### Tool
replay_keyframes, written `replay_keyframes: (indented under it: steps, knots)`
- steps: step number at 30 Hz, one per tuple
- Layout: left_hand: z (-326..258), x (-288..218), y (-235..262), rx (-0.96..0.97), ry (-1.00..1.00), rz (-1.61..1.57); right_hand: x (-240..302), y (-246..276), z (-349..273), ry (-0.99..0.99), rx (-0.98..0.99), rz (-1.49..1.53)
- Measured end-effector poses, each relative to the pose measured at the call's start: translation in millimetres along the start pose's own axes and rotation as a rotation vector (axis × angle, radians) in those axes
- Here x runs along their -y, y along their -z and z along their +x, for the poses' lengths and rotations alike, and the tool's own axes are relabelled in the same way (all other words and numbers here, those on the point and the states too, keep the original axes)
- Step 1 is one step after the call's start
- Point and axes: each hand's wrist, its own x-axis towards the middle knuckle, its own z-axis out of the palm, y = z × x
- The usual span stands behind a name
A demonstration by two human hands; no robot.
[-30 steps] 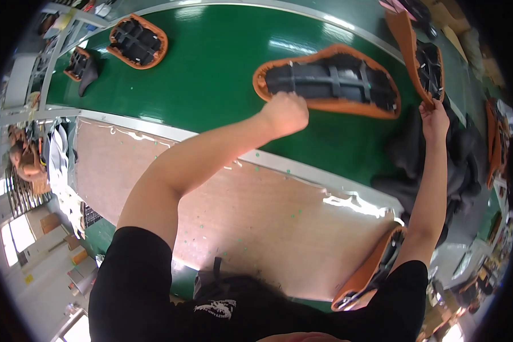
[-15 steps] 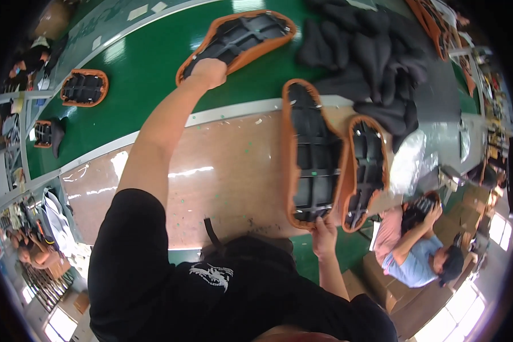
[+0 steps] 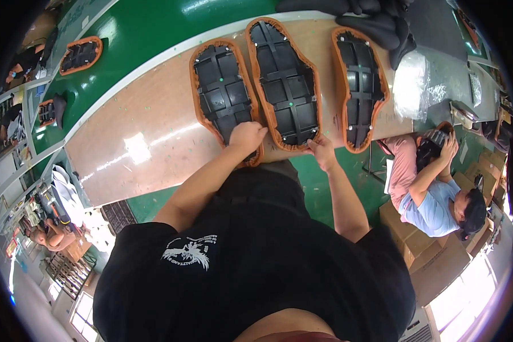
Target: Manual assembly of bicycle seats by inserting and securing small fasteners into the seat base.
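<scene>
Three orange-rimmed seat pads lie upside down, black ribbed undersides up, side by side on a tan wooden bench (image 3: 142, 137). My left hand (image 3: 246, 137) rests closed on the near end of the left pad (image 3: 222, 91). My right hand (image 3: 321, 150) grips the near rim of the middle pad (image 3: 285, 85). The third pad (image 3: 360, 85) lies untouched to the right.
A green conveyor (image 3: 154, 28) runs behind the bench with more orange pads (image 3: 81, 54) on it. Black covers are heaped at the far right (image 3: 376, 23), beside clear plastic wrap (image 3: 410, 85). A person (image 3: 433, 194) sits low at the right holding another pad. Cardboard boxes (image 3: 422, 251) stand beside them.
My left hand has pulled a pad off the conveyor onto the bench beside the other two. My right hand moved from between the pads to the middle pad's near rim.
</scene>
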Motion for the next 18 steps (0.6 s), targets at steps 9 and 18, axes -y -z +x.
replay_keyframes:
  steps: [9, 18]
  knots:
    - [-44, 15, 0, 0.432, 0.611, -1.683, 72, -28, -68, 0.39, -0.264, -1.319]
    - [-35, -11, 15, 0.346, 0.559, -1.873, 117, -160, -96, 1.251, 0.102, -1.378]
